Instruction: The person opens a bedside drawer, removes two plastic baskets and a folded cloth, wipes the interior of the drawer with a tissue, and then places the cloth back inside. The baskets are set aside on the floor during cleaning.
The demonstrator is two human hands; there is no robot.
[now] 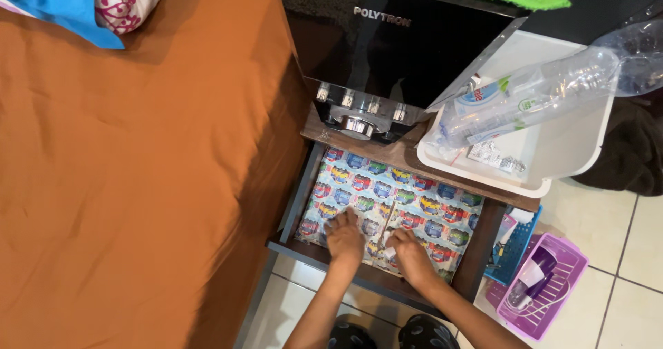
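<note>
Both hands (376,242) press patterned paper (394,207), lengthwise along the drawer (293,204).

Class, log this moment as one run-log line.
left hand: flat on patterned liner paper | right hand: on paper, small white thing at fingers | open drawer | white tray above

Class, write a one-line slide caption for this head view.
Both hands, left hand and right hand, press patterned paper flat inside an open drawer beside an orange bed.
</note>
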